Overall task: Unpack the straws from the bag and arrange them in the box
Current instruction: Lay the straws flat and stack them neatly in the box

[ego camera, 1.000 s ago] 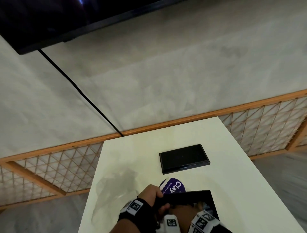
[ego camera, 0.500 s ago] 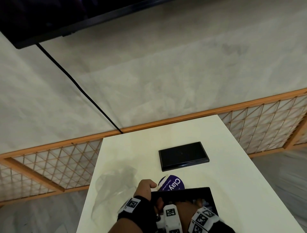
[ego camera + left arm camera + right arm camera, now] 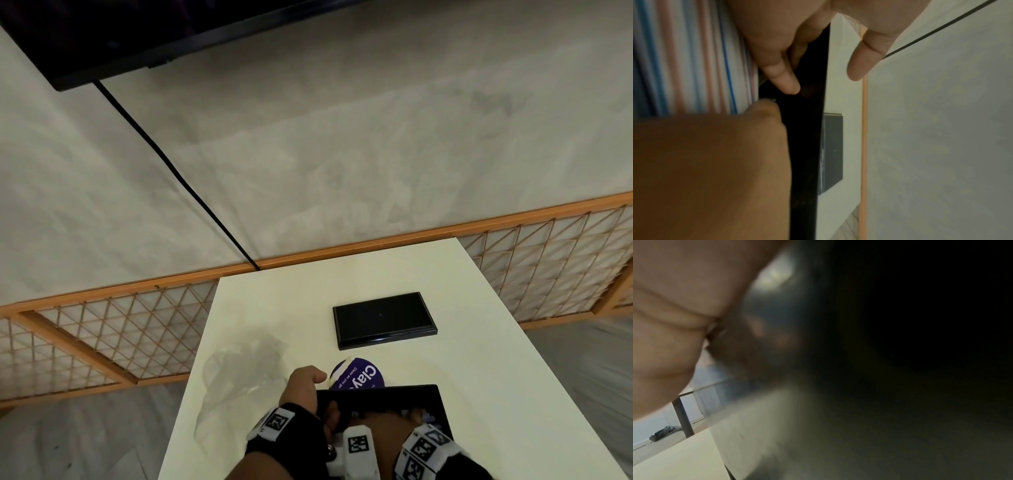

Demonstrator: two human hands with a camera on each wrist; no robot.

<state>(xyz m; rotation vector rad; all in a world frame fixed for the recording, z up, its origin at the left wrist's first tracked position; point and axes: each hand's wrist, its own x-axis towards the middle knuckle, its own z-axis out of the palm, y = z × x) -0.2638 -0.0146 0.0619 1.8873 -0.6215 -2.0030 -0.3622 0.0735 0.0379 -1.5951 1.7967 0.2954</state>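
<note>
The left hand (image 3: 305, 394) grips the box (image 3: 404, 397) by its left wall, fingers (image 3: 783, 78) curled inside, thumb outside, probably steadying it. The striped straws (image 3: 694, 56) lie in the box. The right hand (image 3: 387, 428) reaches into the box, likely arranging; its grip cannot be told. The bag (image 3: 239, 373) lies left of the box on the bench (image 3: 496, 394).

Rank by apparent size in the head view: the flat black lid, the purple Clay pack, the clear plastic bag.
1. clear plastic bag, though its edges are faint
2. flat black lid
3. purple Clay pack, partly hidden behind the black box, so its full size is unsure
</note>
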